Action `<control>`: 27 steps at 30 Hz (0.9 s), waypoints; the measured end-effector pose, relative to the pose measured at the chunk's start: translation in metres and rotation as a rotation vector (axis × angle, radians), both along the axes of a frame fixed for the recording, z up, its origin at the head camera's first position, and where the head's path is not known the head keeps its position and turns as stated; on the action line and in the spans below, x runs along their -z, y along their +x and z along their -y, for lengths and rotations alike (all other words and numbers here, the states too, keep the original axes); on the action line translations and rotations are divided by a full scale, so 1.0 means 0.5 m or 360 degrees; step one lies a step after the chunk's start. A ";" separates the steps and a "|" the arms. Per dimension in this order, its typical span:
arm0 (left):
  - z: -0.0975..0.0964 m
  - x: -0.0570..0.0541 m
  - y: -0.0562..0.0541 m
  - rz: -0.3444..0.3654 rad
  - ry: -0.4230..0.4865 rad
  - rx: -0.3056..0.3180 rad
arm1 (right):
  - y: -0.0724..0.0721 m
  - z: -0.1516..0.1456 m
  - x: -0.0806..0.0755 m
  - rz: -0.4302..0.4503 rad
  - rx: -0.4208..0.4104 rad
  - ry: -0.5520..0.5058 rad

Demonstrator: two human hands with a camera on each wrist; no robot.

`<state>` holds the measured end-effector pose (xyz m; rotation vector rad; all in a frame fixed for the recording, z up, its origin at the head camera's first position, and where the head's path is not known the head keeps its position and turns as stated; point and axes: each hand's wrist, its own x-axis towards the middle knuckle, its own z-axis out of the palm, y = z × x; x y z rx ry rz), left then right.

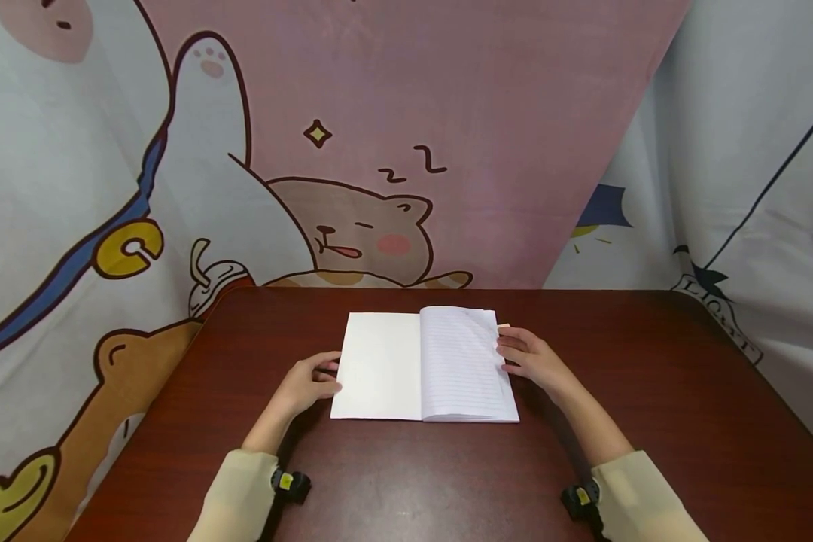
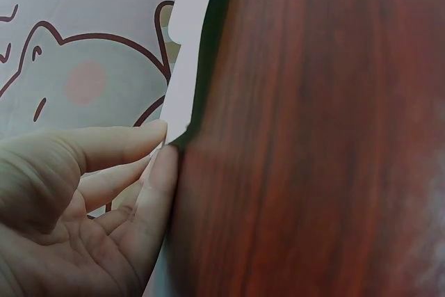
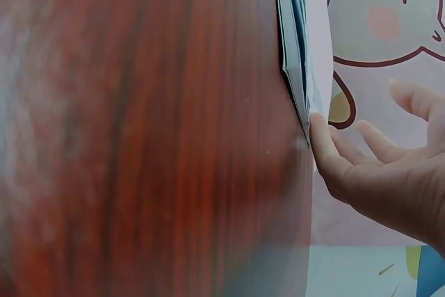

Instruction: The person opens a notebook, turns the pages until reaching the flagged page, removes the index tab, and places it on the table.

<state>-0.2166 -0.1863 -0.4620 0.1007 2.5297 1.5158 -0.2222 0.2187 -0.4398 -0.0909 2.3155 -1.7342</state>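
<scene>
An open notebook (image 1: 467, 369) lies on the brown table, with a blank white page on the left and a lined page on the right. At its left edge, my left hand (image 1: 310, 382) pinches the cover side between thumb and fingers, as the left wrist view of that hand (image 2: 97, 199) shows. My right hand (image 1: 531, 357) is at the right edge with its fingers loosely spread. In the right wrist view, one fingertip of this hand (image 3: 389, 172) is right at the corner of the page stack (image 3: 295, 39), and the other fingers stand away from it.
The table (image 1: 406, 482) has a dark, glossy wood-grain top. Behind it hangs a pink and white cloth (image 1: 501, 150) printed with cartoon animals. A small pale tab (image 1: 503, 325) sticks out by the notebook's right edge. Black wrist cameras (image 1: 291, 485) sit near both sleeves.
</scene>
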 end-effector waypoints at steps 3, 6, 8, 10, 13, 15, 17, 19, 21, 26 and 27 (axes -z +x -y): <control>0.001 0.001 0.000 -0.0002 0.0003 0.0002 | 0.001 0.000 0.000 -0.0063 0.0005 0.0033; 0.001 0.003 0.000 -0.0004 0.0009 0.0006 | 0.002 0.000 -0.001 -0.0104 0.0045 0.0076; 0.001 0.005 0.000 -0.0008 0.0016 0.0008 | 0.002 0.001 -0.002 -0.0107 0.0078 0.0075; 0.001 0.006 -0.001 -0.0013 0.0013 0.0006 | 0.001 0.003 -0.002 -0.0094 0.0110 0.0045; 0.001 0.007 -0.001 -0.0014 0.0001 0.0005 | -0.001 0.004 -0.002 -0.0078 0.0148 -0.0008; 0.000 0.007 -0.002 -0.0007 -0.0006 -0.0010 | -0.001 0.005 -0.001 -0.0077 0.0162 -0.0024; 0.000 0.007 -0.002 0.0000 -0.0009 -0.0014 | -0.002 0.004 0.000 -0.0073 0.0174 -0.0036; 0.000 0.006 -0.002 0.0001 -0.0015 -0.0012 | -0.002 0.002 0.001 -0.0060 0.0176 -0.0053; -0.001 0.005 -0.002 0.0010 -0.0012 -0.0019 | -0.003 0.001 0.002 -0.0044 0.0175 -0.0053; -0.001 -0.001 0.002 0.0018 -0.0007 -0.0013 | -0.005 0.000 0.001 -0.0032 0.0178 0.0003; -0.001 -0.002 0.002 0.0016 -0.0010 -0.0011 | -0.006 0.001 0.000 -0.0033 0.0174 0.0023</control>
